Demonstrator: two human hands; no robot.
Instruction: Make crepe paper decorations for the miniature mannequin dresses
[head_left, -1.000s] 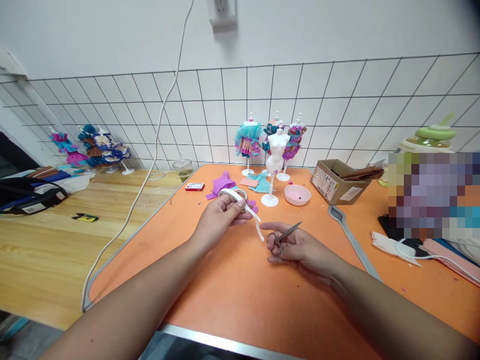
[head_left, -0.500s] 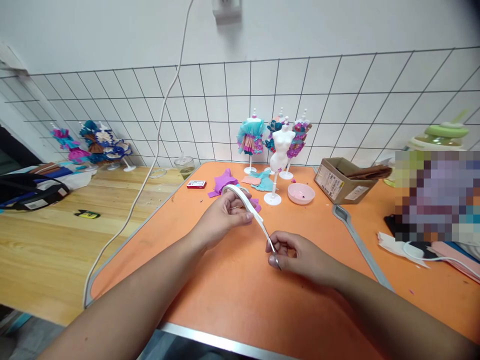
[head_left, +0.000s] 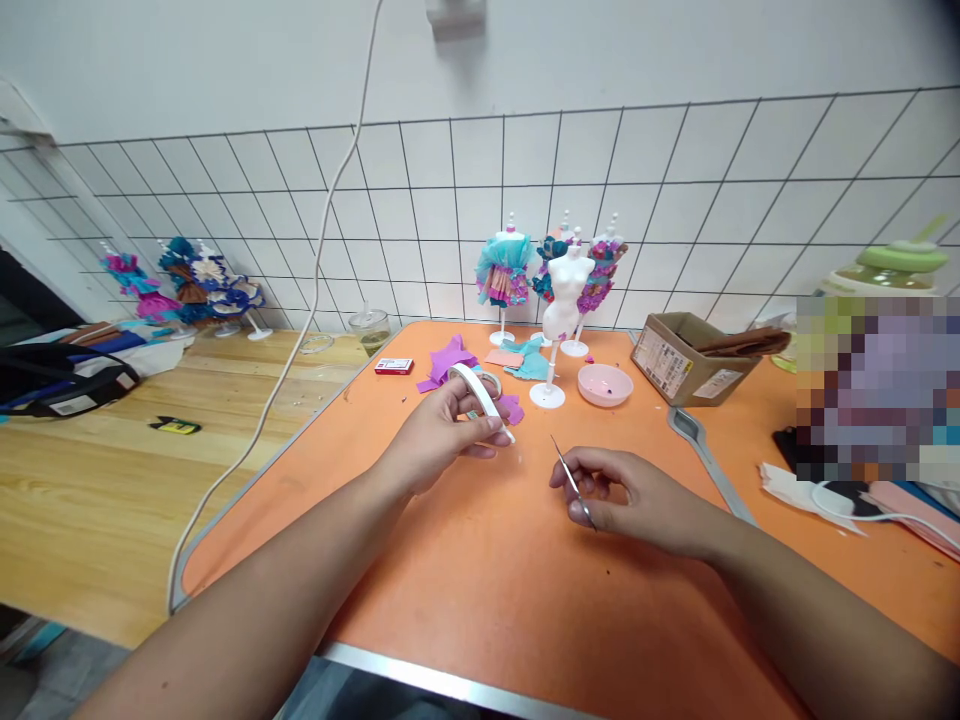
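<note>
My left hand (head_left: 450,425) is closed on a roll of white tape (head_left: 480,392), held up over the orange table. A short free end of the tape pokes out past the thumb. To its right, my right hand (head_left: 607,490) pinches a slim, pointed metal tool (head_left: 568,478) between thumb and fingers. Its tip points up and left, apart from the tape. The tool's exact kind is hard to make out. Behind the hands stands a bare white dress form (head_left: 568,290) on a round base. Purple paper (head_left: 450,358) and turquoise paper (head_left: 530,360) lie beyond the roll.
A pink bowl (head_left: 604,385) and a cardboard box (head_left: 671,375) stand at the back right. Decorated dress forms (head_left: 504,268) line the wall. A small red-and-white box (head_left: 394,366) lies at the back left. A white cable (head_left: 319,240) hangs at left.
The tape strip that stretched between both hands is now a short end at the left hand. My right hand has moved slightly right and up, apart from the tape.
</note>
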